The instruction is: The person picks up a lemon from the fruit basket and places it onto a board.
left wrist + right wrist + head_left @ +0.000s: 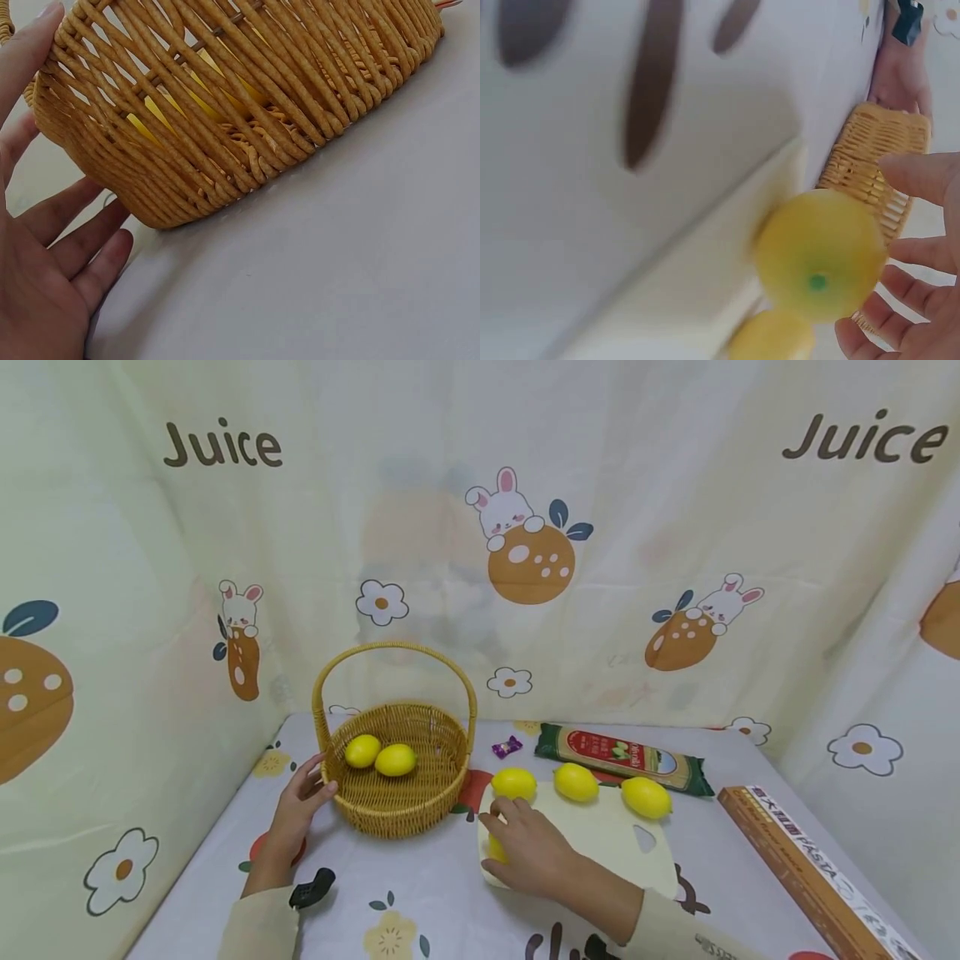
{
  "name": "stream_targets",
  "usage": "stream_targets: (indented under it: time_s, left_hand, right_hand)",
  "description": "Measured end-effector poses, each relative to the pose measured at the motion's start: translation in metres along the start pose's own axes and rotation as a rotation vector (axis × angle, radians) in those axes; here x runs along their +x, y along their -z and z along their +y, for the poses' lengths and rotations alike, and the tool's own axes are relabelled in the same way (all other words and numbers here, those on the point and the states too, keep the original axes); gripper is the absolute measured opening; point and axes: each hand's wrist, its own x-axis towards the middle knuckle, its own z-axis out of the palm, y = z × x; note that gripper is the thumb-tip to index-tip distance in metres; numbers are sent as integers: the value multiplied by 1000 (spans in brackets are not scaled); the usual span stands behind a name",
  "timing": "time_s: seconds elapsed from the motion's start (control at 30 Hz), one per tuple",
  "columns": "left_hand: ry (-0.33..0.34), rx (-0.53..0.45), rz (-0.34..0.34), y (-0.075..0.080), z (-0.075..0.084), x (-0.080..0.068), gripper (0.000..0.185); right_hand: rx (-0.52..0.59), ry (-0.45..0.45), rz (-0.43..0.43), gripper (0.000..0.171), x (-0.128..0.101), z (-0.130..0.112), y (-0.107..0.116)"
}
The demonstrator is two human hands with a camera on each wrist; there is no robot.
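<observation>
My left hand point(294, 810) touches the left side of a wicker basket point(405, 825), near the foot of its handle. In the left wrist view its thumb lies at the rim, and the other fingers are spread along the side. Two yellow lemons point(395, 760) lie inside the basket. My right hand point(528, 852) reaches over the left part of a cream cutting board point(600, 852). Its spread fingers surround a lemon point(821, 255), partly hidden in the head view; the thumb stands apart from it. Three more lemons point(576, 782) lie along the board's back edge.
Behind the board lies a green-ended pasta packet point(622, 756). A small purple-wrapped sweet point(507, 747) is left of it. To the right, a long pasta box point(813, 868) runs along the table. Printed curtains enclose the back and sides.
</observation>
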Motion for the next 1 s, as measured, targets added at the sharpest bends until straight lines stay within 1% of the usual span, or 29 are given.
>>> stream_targets:
  time_s: [0.1, 0.27, 0.43, 0.53, 0.63, 0.77, 1.0]
  left_hand:
    - [-7, 7, 2, 1, 1, 1, 70]
    - [-9, 10, -1, 1, 2, 2, 70]
    - [4, 8, 1, 2, 1, 1, 70]
    - [14, 3, -5, 2, -1, -1, 70]
    - [18, -8, -1, 1, -3, -3, 69]
    - [21, -7, 5, 1, -3, -4, 69]
    - [6, 0, -1, 2, 1, 0, 68]
  right_hand:
    - [-53, 64, 14, 58, 15, -4, 6]
    - [-58, 102, 47, 52, 45, -13, 12]
    - [-3, 98, 75, 46, 72, -29, 16]
    - [21, 92, 84, 46, 86, -39, 19]
    - [9, 87, 71, 47, 99, -45, 21]
    - [-24, 73, 32, 46, 117, -49, 19]
    - [-99, 52, 0, 47, 151, -46, 13]
